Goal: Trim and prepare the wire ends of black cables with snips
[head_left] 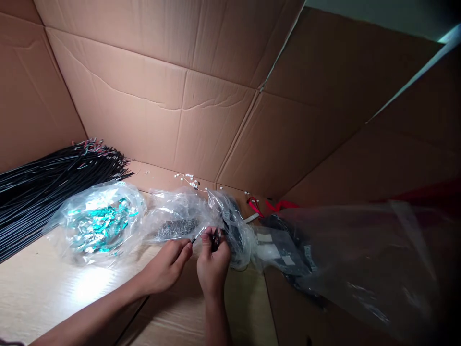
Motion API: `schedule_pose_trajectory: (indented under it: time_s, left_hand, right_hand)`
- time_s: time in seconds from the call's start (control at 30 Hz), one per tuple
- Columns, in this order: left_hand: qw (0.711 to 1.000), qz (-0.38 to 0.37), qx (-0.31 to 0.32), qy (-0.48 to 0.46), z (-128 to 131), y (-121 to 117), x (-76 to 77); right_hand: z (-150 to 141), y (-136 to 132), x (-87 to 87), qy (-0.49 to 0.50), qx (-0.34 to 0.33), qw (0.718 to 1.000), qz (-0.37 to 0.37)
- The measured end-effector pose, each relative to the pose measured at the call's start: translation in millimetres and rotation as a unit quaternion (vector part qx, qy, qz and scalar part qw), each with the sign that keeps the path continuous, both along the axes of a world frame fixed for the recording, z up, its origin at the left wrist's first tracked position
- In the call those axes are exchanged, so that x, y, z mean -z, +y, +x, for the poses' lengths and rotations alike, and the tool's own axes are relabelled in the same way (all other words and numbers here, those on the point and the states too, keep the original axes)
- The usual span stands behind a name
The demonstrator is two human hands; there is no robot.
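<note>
At the wooden worktop, below cardboard walls: black cable between two bare hands

Subject: a thin, round, black-sheathed cable [193, 240], its short visible end pale beyond the dark sheath. Fine detail at the tip too small to make out. A matching dark length emerges below the left forearm and slants down to the lower frame edge; the forearm hides any join.

Position: cable protrudes from the fingertips of the left hand [169, 264], angled up and rightward, the pale end just beside the right hand's thumb. Whether tip and thumb touch, cannot tell.

Left hand: narrow pinch on the cable, thumb against forefinger. Right hand [213, 269]: upright, fingers curled around a small dark tool [216, 239], mostly hidden by the grip; type unclear.

Surroundings: just behind the hands, a clear, crumpled plastic bag [173, 199] of small grey, metallic-looking bits [178, 228]. Farther left, a rounded clear plastic bag [59, 228] with shiny teal pieces [104, 223]. Beyond that, a thick bundle of black cables [46, 182], red and white wire ends showing. Small white pieces [193, 183] scattered near the foot of the brown cardboard wall [144, 105]. Pale wood-grain worktop [32, 293] beneath, brightly lit at left.
</note>
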State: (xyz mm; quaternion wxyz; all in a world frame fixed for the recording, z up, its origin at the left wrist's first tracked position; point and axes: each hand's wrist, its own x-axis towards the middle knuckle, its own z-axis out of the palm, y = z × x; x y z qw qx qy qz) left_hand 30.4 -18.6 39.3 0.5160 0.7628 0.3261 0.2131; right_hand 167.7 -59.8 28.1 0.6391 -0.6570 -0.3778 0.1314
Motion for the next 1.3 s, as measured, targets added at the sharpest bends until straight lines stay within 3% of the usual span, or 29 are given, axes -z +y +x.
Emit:
schedule_pose_trajectory:
  time_s: [0.3, 0.53, 0.7, 1.0, 1.3]
  left_hand:
    - [0.999, -0.017, -0.033, -0.030, 4.5, 1.3, 20.2]
    - [0.994, 0.015, -0.089, -0.061, 4.3, 0.2, 36.0]
    - [0.989, 0.009, -0.105, -0.101, 1.8, 2.9, 35.0]
    - [0.986, -0.060, -0.100, -0.120, -8.4, 14.0, 25.1]
    - [0.954, -0.239, -0.043, -0.178, -15.0, 13.9, 22.4]
  right_hand:
    - [10.6, 2.6, -0.9, -0.058, -0.059, 0.995, -0.047]
    - [17.1, 12.9, 5.9, -0.080, -0.044, 0.996, -0.023]
    - [5.8, 20.2, 4.2, -0.083, -0.055, 0.995, -0.018]
    - [-19.5, 13.5, -1.6, -0.075, -0.098, 0.991, -0.046]
    - [-8.6, 14.2, -7.6, -0.082, -0.139, 0.985, -0.063]
